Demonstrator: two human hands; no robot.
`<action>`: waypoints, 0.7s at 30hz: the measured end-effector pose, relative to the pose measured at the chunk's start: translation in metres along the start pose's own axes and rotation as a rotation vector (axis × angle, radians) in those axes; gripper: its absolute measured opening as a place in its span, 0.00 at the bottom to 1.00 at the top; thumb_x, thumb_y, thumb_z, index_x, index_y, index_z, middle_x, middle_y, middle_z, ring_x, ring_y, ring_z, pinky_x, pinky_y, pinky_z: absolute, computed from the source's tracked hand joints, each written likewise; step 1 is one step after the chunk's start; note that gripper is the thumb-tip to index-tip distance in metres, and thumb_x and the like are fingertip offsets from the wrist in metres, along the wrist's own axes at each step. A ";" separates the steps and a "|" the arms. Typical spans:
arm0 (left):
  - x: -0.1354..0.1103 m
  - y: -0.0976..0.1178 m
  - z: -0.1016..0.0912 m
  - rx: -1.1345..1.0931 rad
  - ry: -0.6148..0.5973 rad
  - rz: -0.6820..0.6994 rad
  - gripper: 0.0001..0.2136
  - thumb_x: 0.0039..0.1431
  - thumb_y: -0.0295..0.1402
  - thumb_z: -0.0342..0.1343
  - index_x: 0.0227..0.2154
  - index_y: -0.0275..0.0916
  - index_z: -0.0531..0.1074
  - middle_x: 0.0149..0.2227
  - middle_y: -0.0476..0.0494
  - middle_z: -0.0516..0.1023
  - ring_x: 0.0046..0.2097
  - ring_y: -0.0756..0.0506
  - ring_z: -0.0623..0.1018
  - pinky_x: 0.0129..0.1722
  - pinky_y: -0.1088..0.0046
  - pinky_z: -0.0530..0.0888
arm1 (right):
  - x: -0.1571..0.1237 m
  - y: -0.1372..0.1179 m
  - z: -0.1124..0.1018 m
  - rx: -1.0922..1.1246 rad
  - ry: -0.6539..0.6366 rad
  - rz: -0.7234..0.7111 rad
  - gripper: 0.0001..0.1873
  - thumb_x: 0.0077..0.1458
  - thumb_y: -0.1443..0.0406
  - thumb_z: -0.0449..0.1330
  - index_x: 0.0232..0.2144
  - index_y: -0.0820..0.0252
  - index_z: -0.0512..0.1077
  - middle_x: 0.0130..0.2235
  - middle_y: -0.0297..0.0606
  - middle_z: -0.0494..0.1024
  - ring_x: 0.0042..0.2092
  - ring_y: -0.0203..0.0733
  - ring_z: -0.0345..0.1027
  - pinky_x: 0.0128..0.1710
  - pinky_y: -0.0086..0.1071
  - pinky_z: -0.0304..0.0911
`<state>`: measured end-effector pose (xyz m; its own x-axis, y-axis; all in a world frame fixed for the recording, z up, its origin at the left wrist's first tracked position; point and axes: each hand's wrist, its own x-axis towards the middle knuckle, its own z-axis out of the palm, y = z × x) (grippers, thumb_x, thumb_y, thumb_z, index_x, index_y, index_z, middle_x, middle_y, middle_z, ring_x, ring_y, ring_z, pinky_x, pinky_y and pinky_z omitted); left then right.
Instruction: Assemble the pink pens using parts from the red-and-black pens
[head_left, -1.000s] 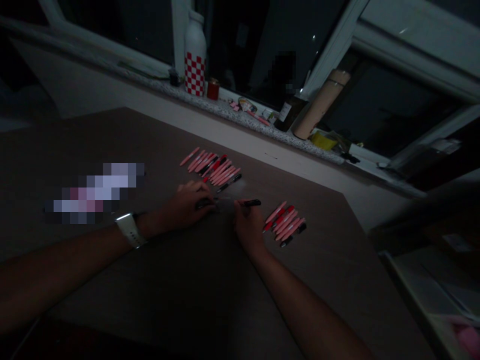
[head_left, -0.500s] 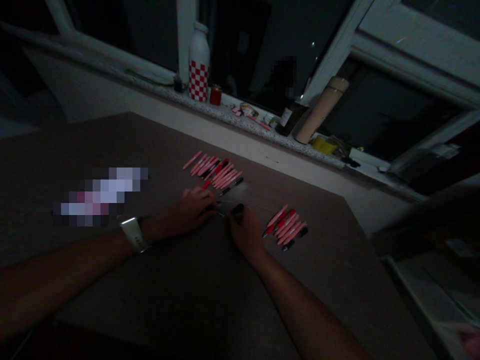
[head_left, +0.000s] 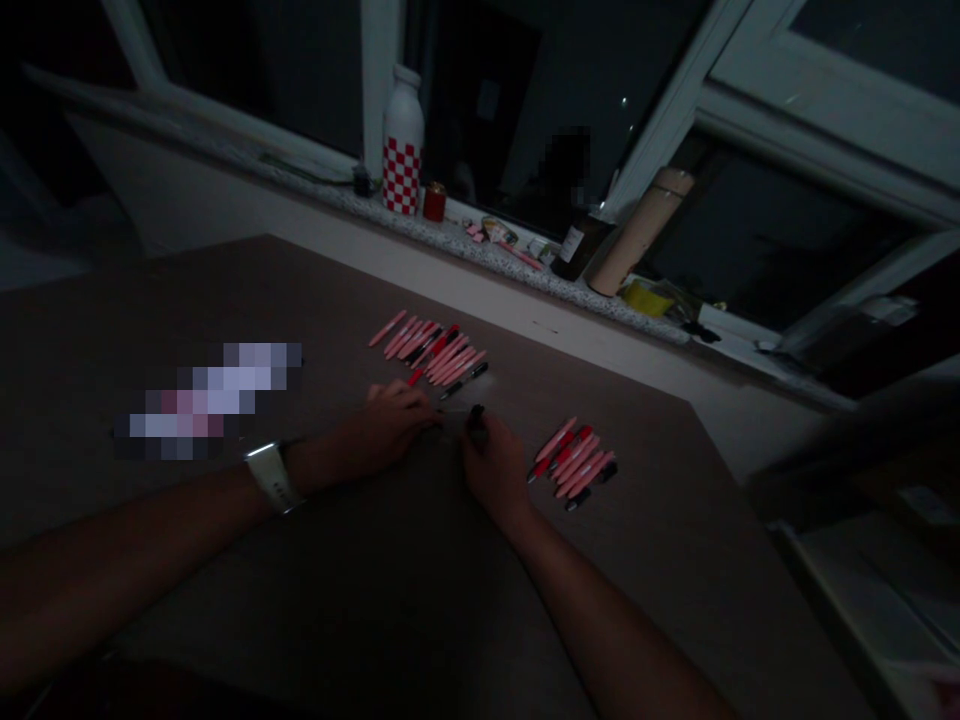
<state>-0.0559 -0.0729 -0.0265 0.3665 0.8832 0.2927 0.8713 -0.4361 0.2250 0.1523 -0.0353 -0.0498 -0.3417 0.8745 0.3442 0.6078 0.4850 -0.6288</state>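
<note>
My left hand [head_left: 397, 428], with a pale watch band [head_left: 274, 478] on its wrist, rests low over the desk, fingers closed on a thin pen part [head_left: 453, 411] that reaches toward the other hand. Close to it, my right hand [head_left: 496, 455] pinches a small black pen piece [head_left: 476, 417]; the dim light hides its exact shape. Just beyond the hands lies a row of pink pens [head_left: 448, 360] with red and black ones among them. A black pen [head_left: 465, 380] is at its near edge. A second group of pink pens [head_left: 576, 465] lies right of my right hand.
A blurred pale item [head_left: 217, 400] lies on the desk [head_left: 360, 590] at left. Along the windowsill [head_left: 337, 200] stand a checkered bottle [head_left: 402, 145], a small red jar [head_left: 434, 202], a dark bottle [head_left: 576, 243] and a leaning tan flask [head_left: 637, 232].
The black piece in my right hand has turned and now looks narrower and more upright. Both hands stay close together, and the view has tilted slightly.
</note>
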 end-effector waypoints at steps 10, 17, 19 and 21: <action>-0.001 0.006 -0.003 -0.112 -0.034 0.061 0.09 0.67 0.34 0.49 0.44 0.45 0.74 0.44 0.43 0.76 0.49 0.40 0.71 0.46 0.61 0.63 | 0.001 -0.001 0.000 0.015 0.007 0.027 0.11 0.55 0.71 0.56 0.41 0.60 0.71 0.40 0.42 0.78 0.41 0.46 0.72 0.42 0.36 0.63; -0.002 0.008 -0.006 -0.098 -0.018 0.065 0.07 0.64 0.37 0.54 0.40 0.45 0.75 0.42 0.45 0.77 0.49 0.40 0.72 0.46 0.62 0.63 | 0.000 -0.002 0.001 0.032 0.044 0.033 0.11 0.54 0.71 0.56 0.40 0.61 0.71 0.39 0.44 0.78 0.41 0.48 0.72 0.41 0.37 0.63; -0.002 0.007 -0.006 -0.072 0.012 0.020 0.08 0.64 0.38 0.53 0.39 0.44 0.75 0.43 0.44 0.77 0.48 0.40 0.72 0.45 0.62 0.63 | 0.000 -0.003 0.001 0.047 0.054 0.035 0.11 0.53 0.71 0.56 0.41 0.61 0.71 0.40 0.43 0.78 0.42 0.47 0.72 0.42 0.37 0.63; -0.001 0.005 -0.005 -0.032 0.052 -0.039 0.09 0.65 0.38 0.51 0.39 0.43 0.75 0.43 0.43 0.77 0.48 0.40 0.72 0.44 0.61 0.63 | 0.000 -0.003 0.001 0.053 0.069 0.043 0.12 0.53 0.71 0.56 0.41 0.61 0.70 0.40 0.43 0.78 0.42 0.47 0.72 0.42 0.37 0.63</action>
<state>-0.0537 -0.0774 -0.0208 0.3145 0.8897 0.3309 0.8735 -0.4077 0.2661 0.1496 -0.0371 -0.0487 -0.2642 0.8939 0.3621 0.5817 0.4472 -0.6794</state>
